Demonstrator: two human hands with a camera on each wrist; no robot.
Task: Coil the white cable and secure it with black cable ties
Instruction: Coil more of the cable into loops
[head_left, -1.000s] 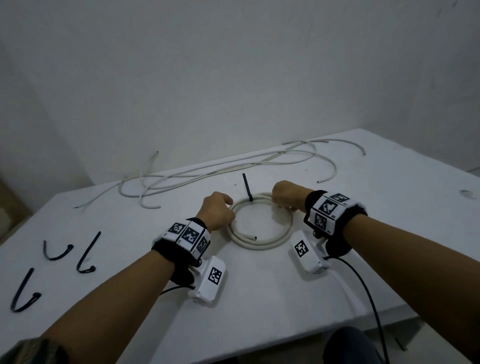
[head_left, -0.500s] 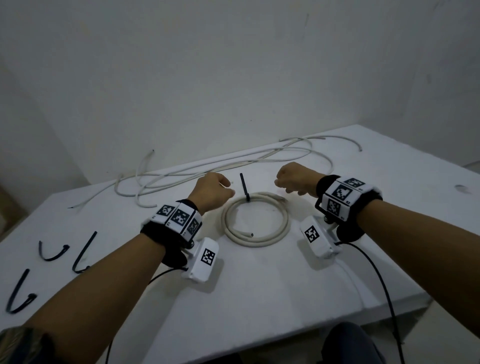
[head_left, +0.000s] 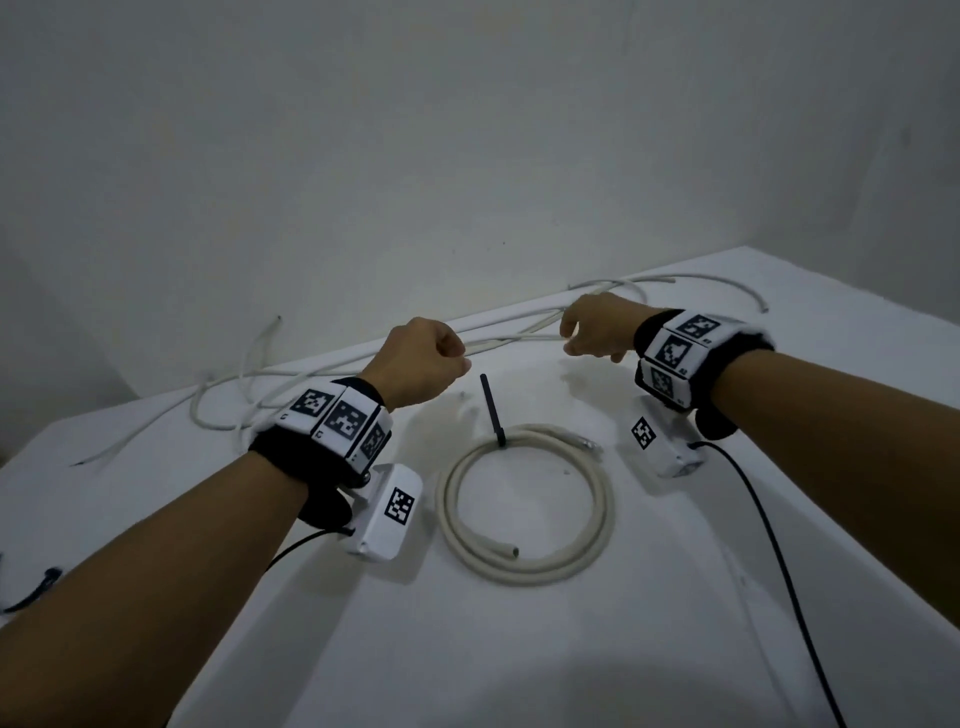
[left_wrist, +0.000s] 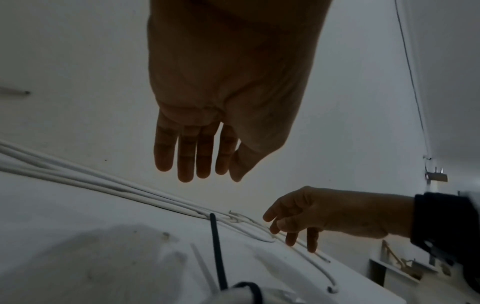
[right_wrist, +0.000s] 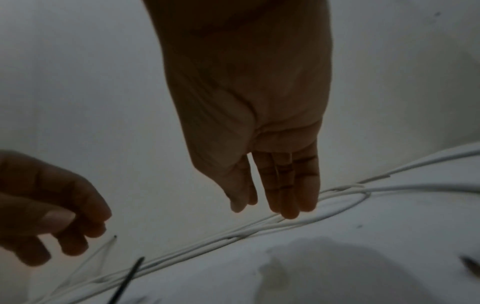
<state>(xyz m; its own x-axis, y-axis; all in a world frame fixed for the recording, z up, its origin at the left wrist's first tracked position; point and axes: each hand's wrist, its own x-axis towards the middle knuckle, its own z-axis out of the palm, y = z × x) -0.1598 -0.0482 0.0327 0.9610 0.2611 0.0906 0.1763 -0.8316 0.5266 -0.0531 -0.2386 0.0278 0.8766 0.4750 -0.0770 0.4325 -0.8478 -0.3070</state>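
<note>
We find both hands, left hand (head_left: 423, 364) and right hand (head_left: 597, 330), empty with fingers relaxed (loosely extended) above loose white cables (head_left: 514, 340); tied coil (head_left: 524, 512) lies nearer us.

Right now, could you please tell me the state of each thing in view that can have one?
Coiled cable: wound flat on the table, bound by one tie.
Cable tie: closed round the coil, tail sticking up.
Loose cables: uncoiled, spread along the far edge.
Spare tie: unused, lying at the left edge.
Left hand: open, holding nothing.
Right hand: open, fingertips down by a loose cable.
</note>
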